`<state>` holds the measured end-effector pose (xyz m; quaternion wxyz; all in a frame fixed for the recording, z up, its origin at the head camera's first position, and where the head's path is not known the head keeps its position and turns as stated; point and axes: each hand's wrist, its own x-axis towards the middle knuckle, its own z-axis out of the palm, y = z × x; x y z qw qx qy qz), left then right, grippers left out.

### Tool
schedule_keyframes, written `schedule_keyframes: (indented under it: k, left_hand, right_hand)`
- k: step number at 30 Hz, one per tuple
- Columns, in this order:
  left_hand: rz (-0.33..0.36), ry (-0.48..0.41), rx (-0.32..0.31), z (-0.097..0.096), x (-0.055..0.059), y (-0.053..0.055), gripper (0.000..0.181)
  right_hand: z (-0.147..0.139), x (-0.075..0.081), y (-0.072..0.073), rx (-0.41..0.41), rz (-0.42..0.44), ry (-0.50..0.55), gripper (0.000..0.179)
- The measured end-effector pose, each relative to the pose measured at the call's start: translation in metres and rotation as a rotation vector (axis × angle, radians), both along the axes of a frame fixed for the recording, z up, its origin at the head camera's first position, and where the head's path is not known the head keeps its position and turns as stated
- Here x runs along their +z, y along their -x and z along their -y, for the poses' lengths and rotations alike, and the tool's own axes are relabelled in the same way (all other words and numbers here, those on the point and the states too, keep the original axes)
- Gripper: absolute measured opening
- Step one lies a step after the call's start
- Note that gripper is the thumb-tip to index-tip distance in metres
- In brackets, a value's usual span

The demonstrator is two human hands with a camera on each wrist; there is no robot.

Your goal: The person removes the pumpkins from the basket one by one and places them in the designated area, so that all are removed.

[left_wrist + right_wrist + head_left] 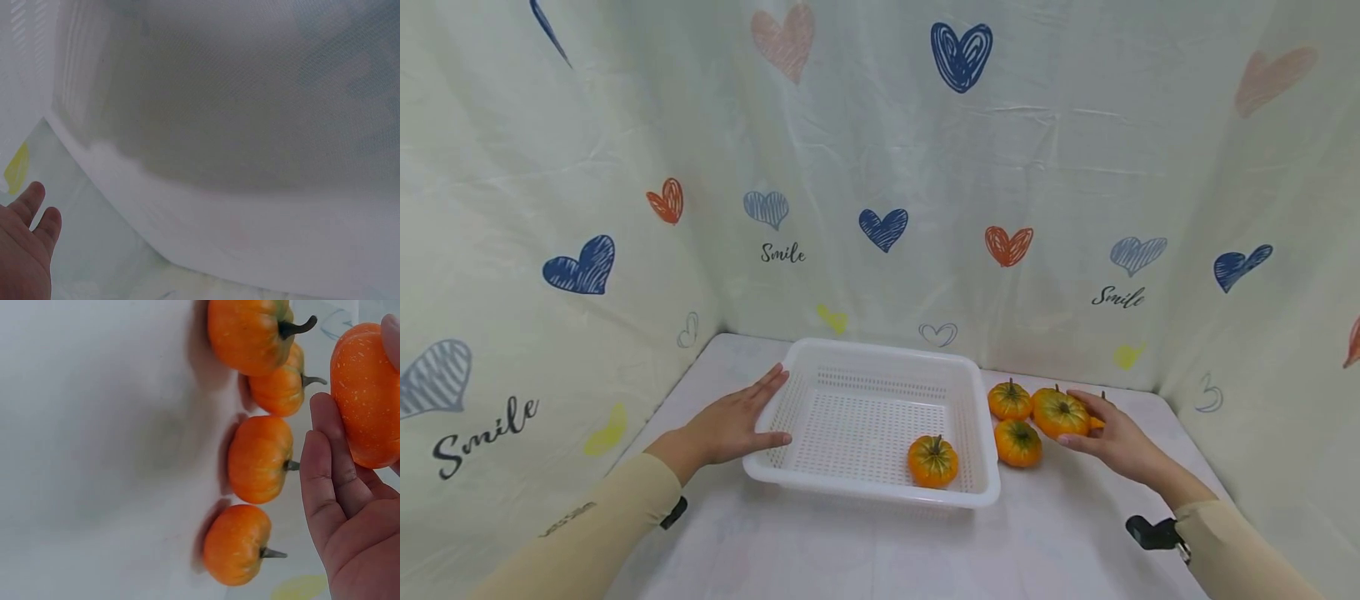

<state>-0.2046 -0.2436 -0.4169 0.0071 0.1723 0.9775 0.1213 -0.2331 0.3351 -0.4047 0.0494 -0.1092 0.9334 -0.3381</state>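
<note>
My right hand (1116, 442) holds a small orange pumpkin (1060, 412) between thumb and fingers, at the right of the head view. In the right wrist view that held pumpkin (365, 394) is apart from the others, which sit on the table. Another small pumpkin (933, 461) lies inside the white plastic basket (880, 496), near its front right corner. My left hand (730, 425) is at the basket's left rim with its fingers straight; the left wrist view shows only part of it and cannot settle the contact.
Beside the basket's right wall stand two pumpkins, one farther back (1010, 401) and one nearer (1018, 442). More orange shows behind my right hand. A white cloth covers the table (850, 550). Curtains (880, 150) printed with hearts enclose the back and sides.
</note>
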Motion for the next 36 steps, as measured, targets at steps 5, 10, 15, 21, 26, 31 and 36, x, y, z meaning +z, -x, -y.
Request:
schedule_keyframes:
  k: [5,10,15,21,26,31,36]
  left_hand:
    - [0.005,0.006,0.008,0.000,-0.001,0.000,0.105]
    - [-0.002,0.005,0.004,0.000,-0.001,0.000,0.104]
    - [-0.004,0.010,0.004,0.001,0.000,0.000,0.103]
    - [-0.005,0.005,0.007,0.001,0.000,0.000,0.105]
    - [-0.009,0.008,0.004,0.001,-0.001,0.001,0.105]
    - [-0.013,0.008,0.003,0.001,-0.002,0.001,0.105]
    - [-0.009,0.012,0.000,0.001,-0.002,0.001,0.104]
  right_hand:
    - [-0.006,-0.005,-0.001,-0.018,0.022,-0.019,0.096]
    - [-0.011,-0.011,-0.003,-0.024,0.062,-0.024,0.096]
    - [-0.015,-0.016,-0.004,-0.035,0.080,-0.029,0.097]
    - [-0.019,-0.023,-0.004,-0.040,0.074,-0.034,0.097]
    - [-0.020,-0.027,-0.004,-0.050,0.092,-0.041,0.100]
    - [-0.023,-0.033,-0.002,-0.067,0.123,-0.035,0.104]
    - [-0.025,-0.040,-0.002,-0.061,0.109,-0.055,0.102]
